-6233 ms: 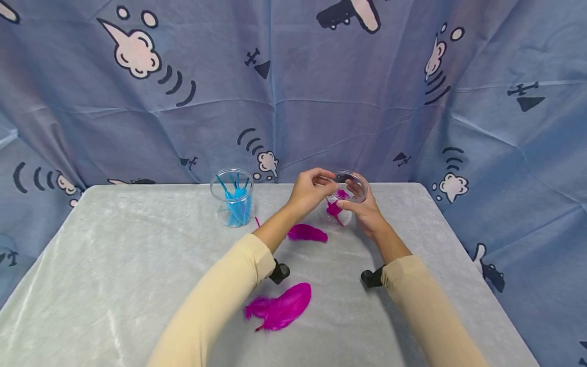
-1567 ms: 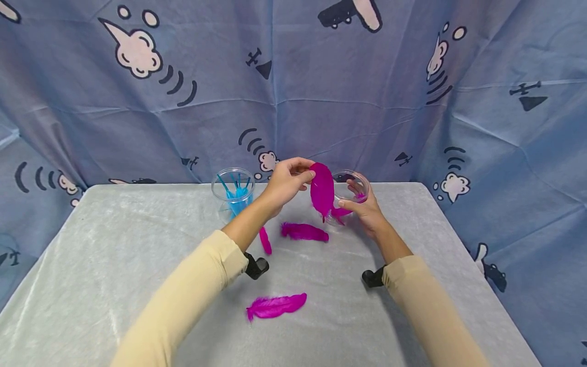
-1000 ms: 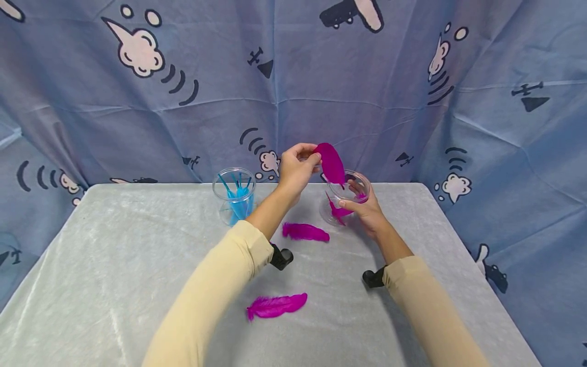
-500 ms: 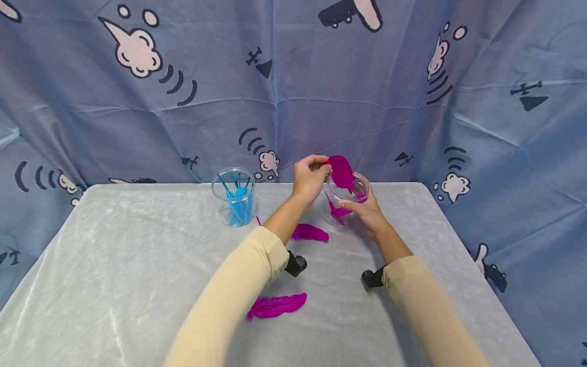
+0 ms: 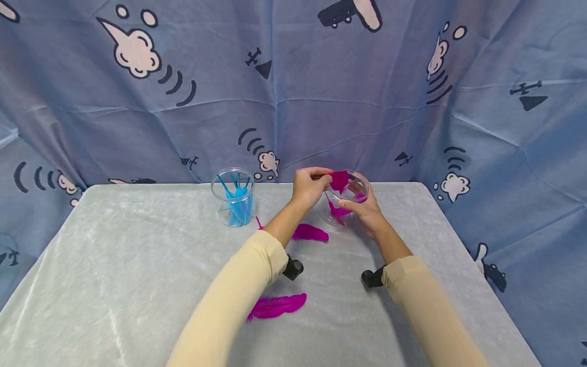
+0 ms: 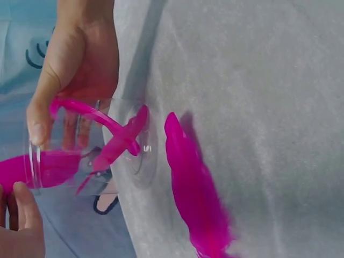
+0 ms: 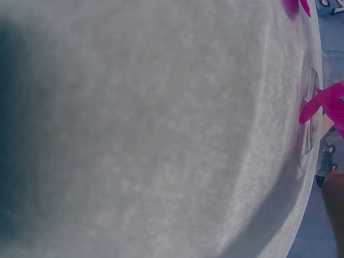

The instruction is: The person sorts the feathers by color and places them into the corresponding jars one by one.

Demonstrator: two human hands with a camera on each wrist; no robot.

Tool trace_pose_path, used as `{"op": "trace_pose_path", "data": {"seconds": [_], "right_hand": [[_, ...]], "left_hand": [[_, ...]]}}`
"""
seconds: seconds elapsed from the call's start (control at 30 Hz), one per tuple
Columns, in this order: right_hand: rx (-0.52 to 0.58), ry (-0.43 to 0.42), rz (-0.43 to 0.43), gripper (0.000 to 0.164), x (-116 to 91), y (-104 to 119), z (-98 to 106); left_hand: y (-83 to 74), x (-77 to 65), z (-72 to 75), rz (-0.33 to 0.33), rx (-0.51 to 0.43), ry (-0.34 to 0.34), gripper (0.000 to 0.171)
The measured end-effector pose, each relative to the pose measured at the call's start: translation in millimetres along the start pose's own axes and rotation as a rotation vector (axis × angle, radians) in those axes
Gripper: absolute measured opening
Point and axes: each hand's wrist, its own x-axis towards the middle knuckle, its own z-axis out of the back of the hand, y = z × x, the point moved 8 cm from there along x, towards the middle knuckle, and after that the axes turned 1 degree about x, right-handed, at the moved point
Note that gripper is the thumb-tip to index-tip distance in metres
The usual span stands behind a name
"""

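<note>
My left hand (image 5: 308,188) pinches a magenta feather (image 5: 340,180) by its broad end. The quill end points down into the mouth of a clear plastic cup (image 5: 326,218), and the left wrist view shows the feather (image 6: 56,169) partly inside the rim. My right hand (image 5: 367,210) holds that cup upright on the table, thumb on the near side and fingers round the far side. More magenta feathers (image 6: 115,145) lie crossed inside the cup. In the right wrist view only a bit of the cup and feathers (image 7: 333,105) shows at the edge.
Left of the hands stands another clear cup (image 5: 221,210) with several blue feathers (image 5: 240,206). On the grey-covered table (image 5: 137,275) lie a magenta feather (image 5: 312,233) near the cup and another (image 5: 279,306) nearer me. A third (image 5: 259,223) is mostly behind my left forearm. A blue curtain (image 5: 293,76) hangs behind.
My left hand has brought the magenta feather rightward over the cup and lowered it into the mouth. Earlier, one more feather lay on the table near me. The right hand has kept its place.
</note>
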Motion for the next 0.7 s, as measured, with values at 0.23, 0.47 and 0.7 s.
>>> {"op": "trace_pose_path", "data": {"seconds": [0.23,0.47,0.7], "right_hand": [[-0.025,-0.04,-0.032,0.089,-1,-2,2],[-0.037,-0.065,-0.055,0.092,-1,-4,2],[-0.036,-0.062,-0.056,0.094,-2,-4,2]], "left_hand": [[0.9,-1.1,-0.8,-0.023,0.052,0.051,0.019],[-1.3,-7.9,1.9,-0.107,0.103,0.16,0.02],[7.4,-36.0,2.6,-0.097,0.228,0.397,0.023]]}}
